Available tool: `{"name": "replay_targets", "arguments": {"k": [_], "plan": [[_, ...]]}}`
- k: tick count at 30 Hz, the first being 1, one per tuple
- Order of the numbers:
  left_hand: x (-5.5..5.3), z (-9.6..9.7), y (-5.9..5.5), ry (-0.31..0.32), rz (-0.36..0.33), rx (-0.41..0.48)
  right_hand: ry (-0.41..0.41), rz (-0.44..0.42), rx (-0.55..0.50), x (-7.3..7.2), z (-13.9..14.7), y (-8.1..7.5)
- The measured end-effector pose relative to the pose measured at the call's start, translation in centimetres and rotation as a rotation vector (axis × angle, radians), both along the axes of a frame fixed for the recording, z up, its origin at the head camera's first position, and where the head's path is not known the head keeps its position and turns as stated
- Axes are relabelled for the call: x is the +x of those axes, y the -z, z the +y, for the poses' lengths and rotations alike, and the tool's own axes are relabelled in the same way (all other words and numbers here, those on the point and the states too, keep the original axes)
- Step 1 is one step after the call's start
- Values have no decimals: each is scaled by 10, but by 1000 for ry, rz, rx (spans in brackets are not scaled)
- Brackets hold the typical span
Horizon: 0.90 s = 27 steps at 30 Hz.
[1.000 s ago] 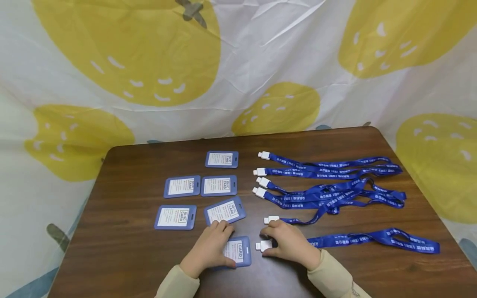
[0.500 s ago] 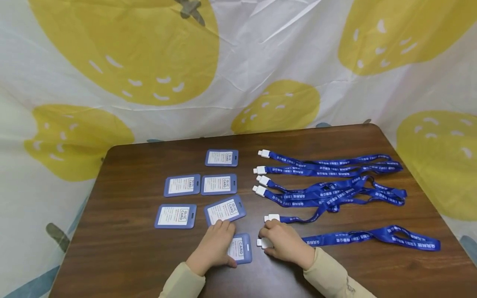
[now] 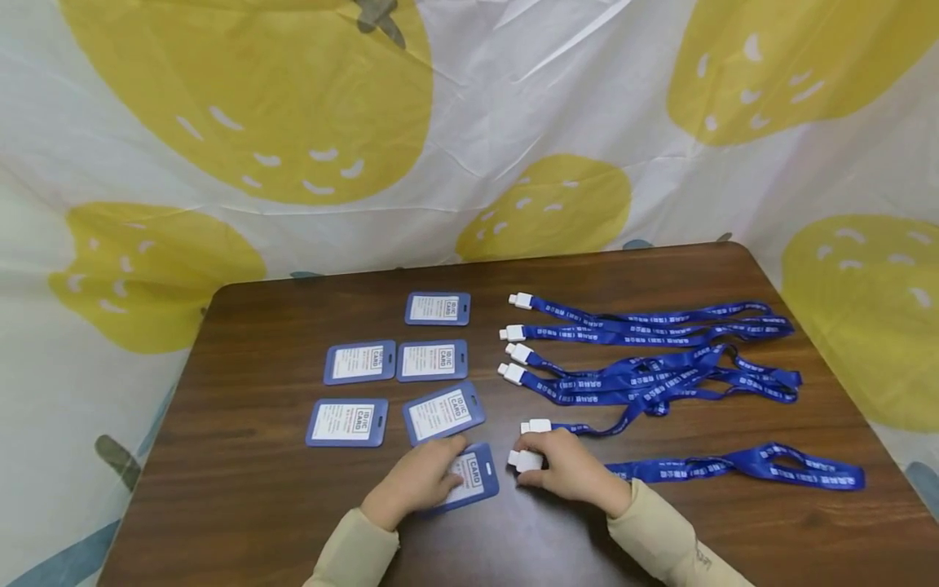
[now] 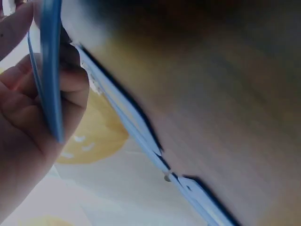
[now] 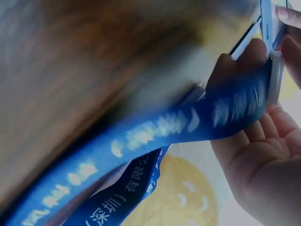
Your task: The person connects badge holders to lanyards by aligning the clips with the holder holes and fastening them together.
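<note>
Brown wood-grain table (image 3: 235, 505), rounded far corners, stands before a creased white cloth backdrop (image 3: 557, 106) printed with large yellow fruits (image 3: 271, 90) and grey-blue leaves (image 3: 66, 558), pale glare on the near tabletop.

Blue-framed card holder (image 3: 475, 474) gripped in left hand (image 3: 420, 479), slotted end toward blue lanyard (image 3: 707, 467), white clip (image 3: 526, 461) pinched in right hand (image 3: 575, 469).

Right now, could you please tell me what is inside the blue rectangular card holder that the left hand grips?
The holder shows a white printed insert reading "CARD"; the left hand covers its left part, so print there cannot be seen.
</note>
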State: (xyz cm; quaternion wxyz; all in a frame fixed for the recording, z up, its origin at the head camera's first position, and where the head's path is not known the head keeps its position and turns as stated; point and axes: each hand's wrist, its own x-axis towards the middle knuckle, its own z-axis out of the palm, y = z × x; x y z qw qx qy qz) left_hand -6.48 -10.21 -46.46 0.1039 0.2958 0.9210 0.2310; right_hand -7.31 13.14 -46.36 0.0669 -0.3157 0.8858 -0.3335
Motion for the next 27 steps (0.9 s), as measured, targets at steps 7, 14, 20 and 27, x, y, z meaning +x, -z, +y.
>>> {"name": "replay_targets", "arguments": {"k": [7, 14, 20, 27], "plan": [[-8, -3, -10, 4, 7, 88, -1, 13, -58, -4, 3, 0], [-19, -7, -13, -55, 0, 213, 21, -10, -114, -11, 5, -5], [-29, -8, -16, -84, 50, 388, 40, -13, -147, -19, 7, -8], [-36, -7, -19, -223, 23, 547, 29, -4, -194, -27, 6, -14]]}}
